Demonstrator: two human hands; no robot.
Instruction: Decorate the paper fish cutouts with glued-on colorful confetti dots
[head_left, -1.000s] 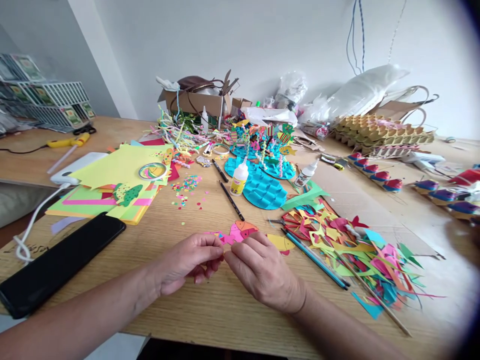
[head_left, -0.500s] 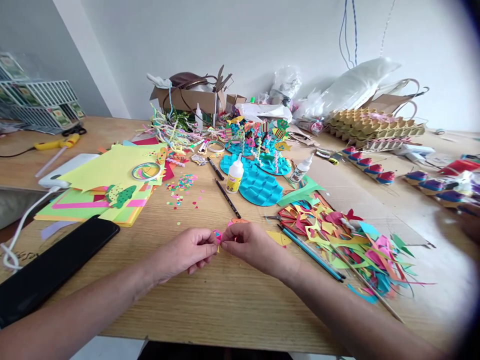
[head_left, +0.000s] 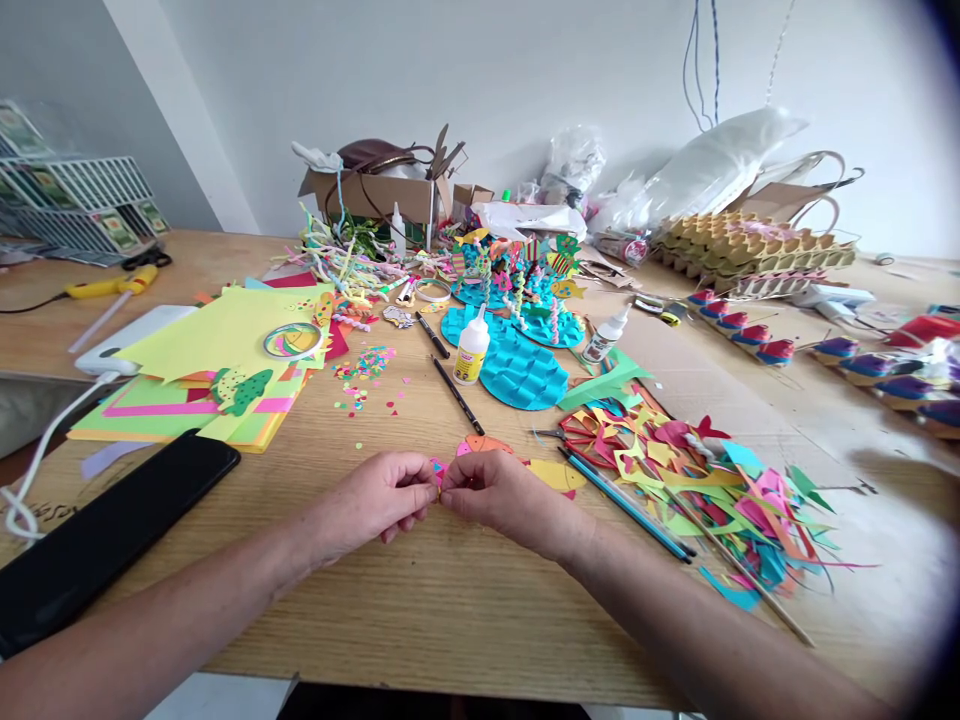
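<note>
My left hand (head_left: pixel 391 492) and my right hand (head_left: pixel 491 490) meet over the front of the table, thumbs and fingertips pinched together. Between them is a small pink paper cutout (head_left: pixel 439 467) with bits of other colours; my fingers cover most of it. Just behind my right hand lie an orange and pink paper fish (head_left: pixel 486 443) and a yellow paper fish (head_left: pixel 556 474). A white glue bottle with a yellow label (head_left: pixel 471 348) stands beyond, next to a black pencil (head_left: pixel 454 396). Small confetti dots (head_left: pixel 369 364) are scattered to the left.
Paper scraps (head_left: pixel 720 470) are heaped at right beside blue pencils (head_left: pixel 630 505) and red-handled scissors (head_left: pixel 581 430). Coloured sheets (head_left: pixel 187 340) and a black phone (head_left: pixel 120 535) lie left. Blue discs (head_left: pixel 525 375) with paper fish models stand behind; egg trays (head_left: pixel 750 245) are at back right.
My hands stay pinched together at nearly the same spot, and less of the pink cutout shows. A dark shape, perhaps a hand, at the far right edge has gone.
</note>
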